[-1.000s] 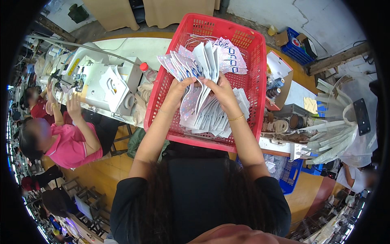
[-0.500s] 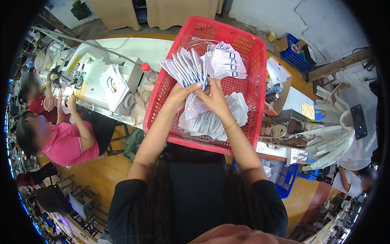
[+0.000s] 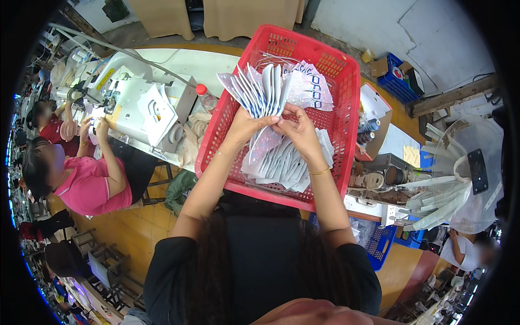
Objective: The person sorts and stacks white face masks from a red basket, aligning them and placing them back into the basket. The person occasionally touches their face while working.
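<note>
A fanned stack of flat fabric pieces [image 3: 253, 93], pale with pink speckles and blue trim, stands up over a red plastic basket [image 3: 204, 142]. Its lower end is gripped by my left hand [image 3: 245, 128], with the thumb across the front. My right hand [image 3: 301, 135] pinches at the stack's lower right edge, thumb and fingertips together; the exact contact is partly hidden. Inside the basket, behind the stack, lies a spread of similar speckled pieces [image 3: 309, 89] with blue outlines. Below my hands sits another overlapping pile of whitish pieces [image 3: 284, 165].
Left of the basket are a bottle with a red cap [image 3: 206, 98], crumpled beige cloth [image 3: 196, 135] and a white sewing machine [image 3: 143, 105]. A co-worker in pink [image 3: 92, 179] sits farther left. Thread spools [image 3: 370, 125] in a box and clear plastic with pale strips [image 3: 466, 168] are at right.
The upright stack has spread wider at its right side, showing more whitish backs. My right hand has shifted right and slightly down. The whole view has moved a little.
</note>
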### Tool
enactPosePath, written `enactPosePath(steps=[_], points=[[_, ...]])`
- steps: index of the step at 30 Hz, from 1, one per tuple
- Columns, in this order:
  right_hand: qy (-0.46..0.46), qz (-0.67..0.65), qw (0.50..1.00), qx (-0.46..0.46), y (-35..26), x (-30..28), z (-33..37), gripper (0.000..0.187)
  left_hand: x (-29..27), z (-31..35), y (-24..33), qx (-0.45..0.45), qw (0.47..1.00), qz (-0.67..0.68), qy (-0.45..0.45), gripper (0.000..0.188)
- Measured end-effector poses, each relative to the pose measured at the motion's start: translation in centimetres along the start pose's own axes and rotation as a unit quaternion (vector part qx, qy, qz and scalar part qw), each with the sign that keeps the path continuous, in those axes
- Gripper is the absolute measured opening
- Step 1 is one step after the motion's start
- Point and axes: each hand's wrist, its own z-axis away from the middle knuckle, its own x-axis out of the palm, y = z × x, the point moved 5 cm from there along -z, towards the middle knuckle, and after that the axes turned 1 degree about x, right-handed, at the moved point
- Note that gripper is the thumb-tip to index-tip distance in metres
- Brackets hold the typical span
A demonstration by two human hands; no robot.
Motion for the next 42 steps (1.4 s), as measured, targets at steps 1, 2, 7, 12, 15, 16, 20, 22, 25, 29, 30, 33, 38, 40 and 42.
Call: enactPosePath(steps=[1, 2, 7, 12, 15, 16, 20, 22, 25, 29, 30, 33, 38, 40, 42], points=[[0.001, -0.010, 1.000, 0.004, -0.2, 0.0, 0.0, 0.048, 0.2, 0.1, 0.2, -0.012, 1.000, 0.007, -0.015, 0.039], [-0.007, -0.030, 1.000, -0.006, -0.6, 0.0, 0.0, 0.046, 0.4, 0.3, 0.3, -0.023, 0.999, 0.013, -0.031, 0.039], [0.018, -0.012, 1.000, -0.006, -1.4, -0.4, 0.2, 0.036, 0.5, 0.9, 1.2, -0.058, 0.996, 0.011, -0.071, 0.046], [0.083, 0.082, 0.990, -0.073, -2.0, -0.5, 0.3, 0.035, 0.5, 0.5, 1.3, -0.042, 0.998, -0.028, -0.043, 0.057], [0.141, 0.167, 0.963, -0.158, -2.9, -0.2, 0.8, 0.039, 1.1, 0.8, 0.5, -0.057, 0.998, -0.001, -0.037, 0.056], [0.154, 0.206, 0.949, -0.185, -3.4, 0.0, 1.2, 0.041, 1.5, 1.0, 0.2, -0.052, 0.997, 0.005, -0.051, 0.056], [0.191, 0.195, 0.931, -0.243, -5.2, -0.1, 1.9, 0.045, 2.3, 1.4, -0.9, -0.066, 0.995, -0.006, -0.077, 0.058], [0.205, 0.283, 0.885, -0.306, -6.6, 0.0, 2.6, 0.049, 2.4, 1.3, -1.0, -0.052, 0.995, -0.011, -0.084, 0.057], [0.197, 0.499, 0.757, -0.373, -8.1, 1.0, 3.5, 0.051, 2.7, 1.3, -1.1, -0.056, 0.994, -0.029, -0.094, 0.057], [0.198, 0.504, 0.753, -0.373, -8.5, 1.0, 3.8, 0.030, 3.1, 1.6, -0.8, -0.032, 0.994, -0.062, -0.083, 0.056], [0.196, 0.484, 0.776, -0.355, -8.3, 0.9, 3.6, 0.028, 3.3, 1.7, -0.6, -0.012, 0.995, -0.061, -0.083, 0.055], [0.218, 0.454, 0.797, -0.334, -8.2, 0.7, 3.6, 0.035, 3.9, 2.0, -0.9, -0.020, 0.990, -0.099, -0.096, 0.060], [0.211, 0.401, 0.828, -0.330, -8.2, 0.6, 3.6, 0.034, 4.4, 2.3, -1.1, -0.009, 0.988, -0.103, -0.117, 0.065], [0.202, 0.395, 0.833, -0.332, -8.2, 0.7, 3.5, 0.032, 4.4, 2.3, -1.1, 0.003, 0.989, -0.101, -0.109, 0.066], [0.192, 0.379, 0.843, -0.329, -8.1, 0.6, 3.5, 0.030, 4.3, 2.4, -1.2, -0.006, 0.989, -0.099, -0.108, 0.066]])
